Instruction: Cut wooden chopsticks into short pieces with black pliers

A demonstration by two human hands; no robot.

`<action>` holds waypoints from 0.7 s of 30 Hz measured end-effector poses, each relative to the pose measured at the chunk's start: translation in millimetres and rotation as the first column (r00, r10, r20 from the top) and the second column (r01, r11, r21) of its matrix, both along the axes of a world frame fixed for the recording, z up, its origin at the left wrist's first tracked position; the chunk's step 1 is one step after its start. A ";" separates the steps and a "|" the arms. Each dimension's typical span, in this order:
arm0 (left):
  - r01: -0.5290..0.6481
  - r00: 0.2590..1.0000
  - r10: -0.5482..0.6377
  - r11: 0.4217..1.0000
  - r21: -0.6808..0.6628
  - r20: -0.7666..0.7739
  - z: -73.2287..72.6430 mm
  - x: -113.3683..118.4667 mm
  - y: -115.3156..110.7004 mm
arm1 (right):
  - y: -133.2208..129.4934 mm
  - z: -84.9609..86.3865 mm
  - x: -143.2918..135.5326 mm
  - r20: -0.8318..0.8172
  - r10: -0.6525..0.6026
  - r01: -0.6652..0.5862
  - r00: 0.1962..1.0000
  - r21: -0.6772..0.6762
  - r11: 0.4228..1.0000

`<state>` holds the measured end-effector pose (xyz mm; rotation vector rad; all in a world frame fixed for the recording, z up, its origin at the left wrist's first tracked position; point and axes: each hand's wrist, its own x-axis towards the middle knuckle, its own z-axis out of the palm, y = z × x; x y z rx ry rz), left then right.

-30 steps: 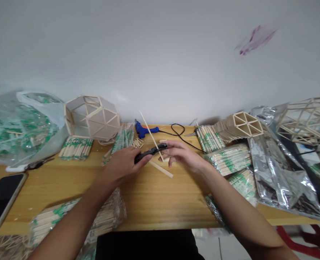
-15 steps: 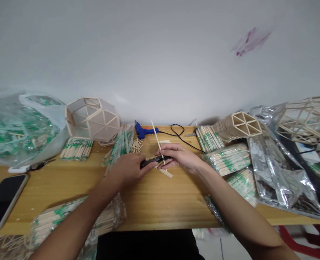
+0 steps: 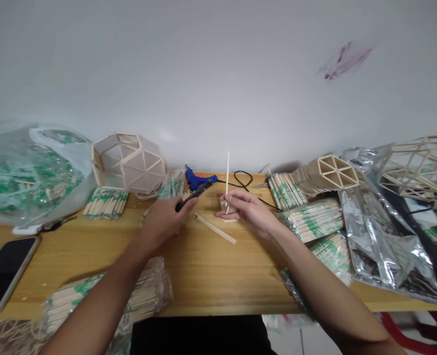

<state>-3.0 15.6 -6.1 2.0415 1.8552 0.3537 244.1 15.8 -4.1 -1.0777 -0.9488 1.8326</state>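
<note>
My left hand [image 3: 168, 213] is closed round a dark handheld tool [image 3: 194, 195], whose tip points up and right, toward the blue glue gun [image 3: 196, 180]. A thin wooden stick [image 3: 228, 172] stands nearly upright between the fingers of my right hand [image 3: 242, 207]. The tool and the stick are apart. Loose sticks [image 3: 215, 228] lie on the wooden table [image 3: 222, 276] between and below my hands. Some short pieces beside my right fingers are partly hidden.
Wrapped stick bundles [image 3: 312, 217] and a silver bag [image 3: 384, 241] lie at the right. Wooden frame structures [image 3: 142, 165] stand by the wall. A phone [image 3: 6, 271], black scissors and a clear bag [image 3: 29, 172] are at the left. A black cable runs behind my right hand.
My left hand has drawn the tool away from the stick, to the left and up. The stick in my right hand has turned more upright, uncovering the loose sticks on the table.
</note>
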 end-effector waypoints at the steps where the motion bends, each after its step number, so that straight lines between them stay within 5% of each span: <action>1: -0.035 0.995 0.032 0.999 0.032 0.099 -0.9 -1.4 0.6 | -1.0 -0.3 -0.6 -0.016 0.034 -0.034 0.999 -0.001 0.999; 7: -0.178 0.801 0.160 0.984 -0.027 0.577 -0.1 1.5 -7.8 | -9.4 1.6 -7.9 -0.038 0.320 -0.321 0.947 -0.033 0.946; 12: -0.084 0.657 0.194 0.979 -0.184 0.729 3.5 6.7 -11.7 | -15.6 -1.5 -15.2 -0.002 0.436 -0.435 0.900 -0.080 0.897; 18: 0.020 0.672 0.142 0.978 -0.209 0.727 4.1 9.1 -14.1 | -19.2 -10.4 -18.2 -0.014 0.501 -0.500 0.865 -0.085 0.862; 21: -0.020 0.658 0.158 0.981 -0.193 0.736 3.0 8.7 -14.5 | -18.5 -7.3 -14.7 -0.003 0.487 -0.486 0.874 -0.066 0.872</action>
